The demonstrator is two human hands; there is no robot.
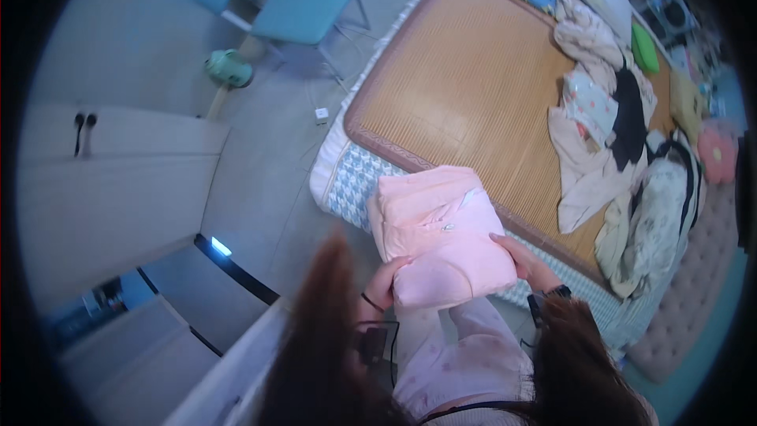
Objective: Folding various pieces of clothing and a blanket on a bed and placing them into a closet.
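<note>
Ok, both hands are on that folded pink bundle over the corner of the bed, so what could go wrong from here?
1. The pink bundle is thick and held only at its near edge by the left hand and right hand; the folds could slump open.
2. It hangs partly past the bed corner, so a slip might drop it to the floor.
3. The clothes pile crowds the mat's right side and could snag it.

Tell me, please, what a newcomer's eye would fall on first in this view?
First comes the folded pink garment at lower centre, held between the left hand and the right hand over the near corner of the bed. Behind it spreads the tan woven bed mat, with a heap of unfolded clothes along its right side. At upper left, a teal chair stands on the floor.
</note>
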